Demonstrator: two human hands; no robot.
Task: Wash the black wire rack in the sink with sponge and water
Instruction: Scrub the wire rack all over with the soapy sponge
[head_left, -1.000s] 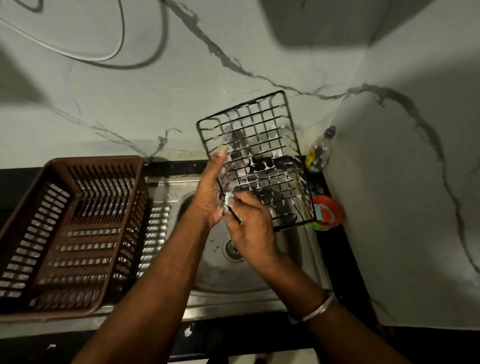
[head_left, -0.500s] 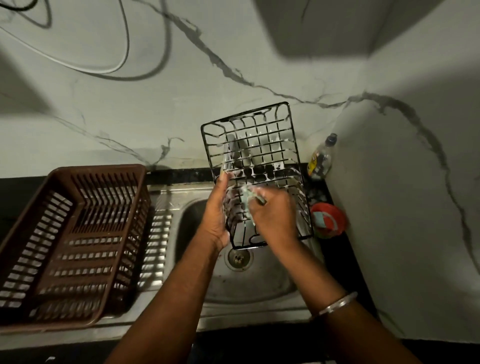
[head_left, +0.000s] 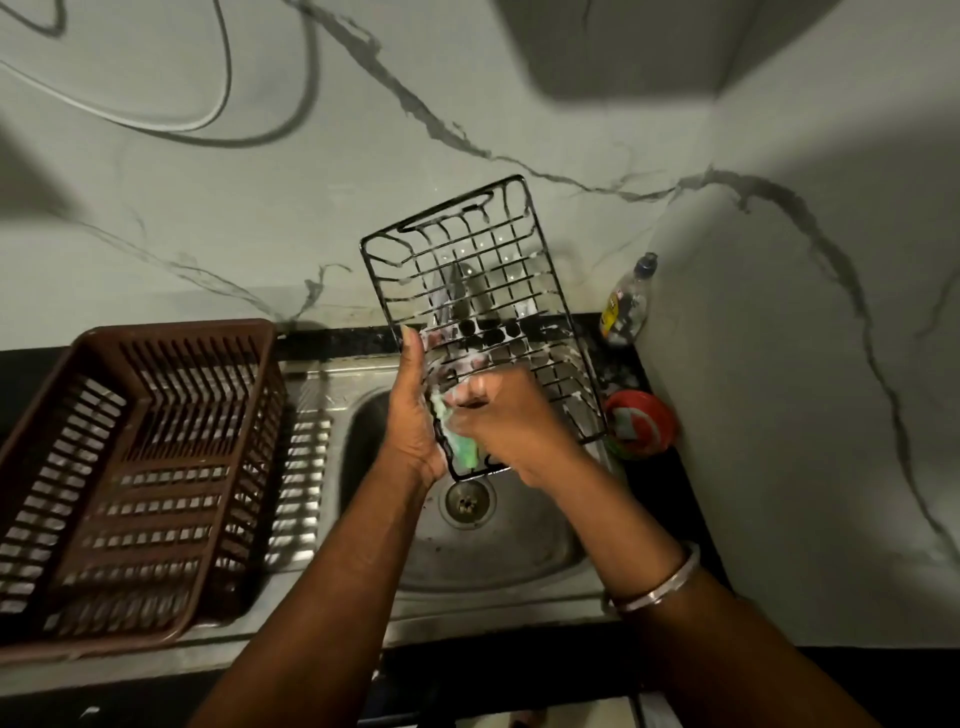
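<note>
The black wire rack (head_left: 483, 270) stands tilted above the steel sink (head_left: 493, 551), its lower end down over the drain and its wires flecked with white foam. My left hand (head_left: 415, 415) grips the rack's left edge, thumb up along the wire. My right hand (head_left: 511, 421) holds a green sponge (head_left: 460, 444) and presses it against the lower part of the rack's inside. Most of the sponge is hidden under my fingers.
A brown plastic dish basket (head_left: 130, 467) sits on the drainboard to the left. A small bottle (head_left: 626, 306) and a red round container (head_left: 641, 423) stand in the right corner by the marble wall. The drain (head_left: 467, 501) lies just below the rack.
The rack has turned more upright and its top has swung away from me. My right hand with the sponge has moved from the rack's near edge into its lower inside face.
</note>
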